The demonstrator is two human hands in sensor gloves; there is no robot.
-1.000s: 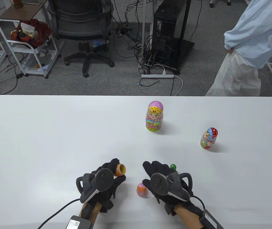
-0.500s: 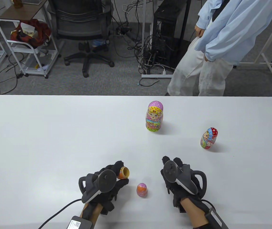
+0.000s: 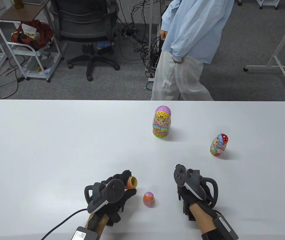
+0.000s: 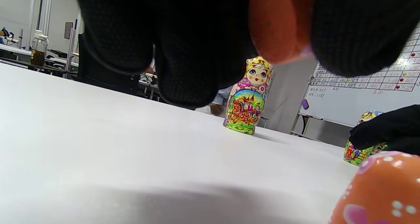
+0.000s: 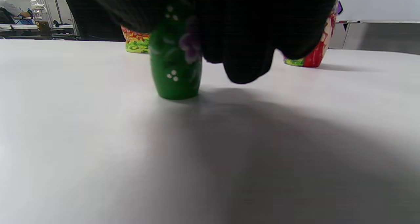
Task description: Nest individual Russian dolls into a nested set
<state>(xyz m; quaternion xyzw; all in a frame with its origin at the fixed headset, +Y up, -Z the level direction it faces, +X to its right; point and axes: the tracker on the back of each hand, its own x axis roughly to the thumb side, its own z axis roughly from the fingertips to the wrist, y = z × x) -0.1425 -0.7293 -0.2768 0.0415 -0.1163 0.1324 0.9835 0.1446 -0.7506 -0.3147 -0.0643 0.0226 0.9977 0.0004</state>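
My left hand [image 3: 128, 185] holds an orange doll half [image 3: 133, 182] by its sides, open end facing right; it shows between the fingers in the left wrist view [image 4: 279, 27]. The other orange half [image 3: 148, 198] stands dome up on the table between my hands. My right hand [image 3: 191, 185] covers a small green doll, hidden in the table view. In the right wrist view the green doll [image 5: 175, 69] stands on the table with my fingers [image 5: 249, 53] closed over its top. A large purple doll [image 3: 162, 121] and a red doll [image 3: 218, 145] stand farther back.
The white table [image 3: 57, 150] has its far edge just behind the purple doll. A person in a light blue shirt [image 3: 192, 37] stands beyond that edge. A chair [image 3: 87, 27] and a cart [image 3: 29, 47] stand on the floor behind.
My right hand moved right over the green doll and closed on its top. My left hand shifted slightly right with the orange half. The person behind the table walked left.
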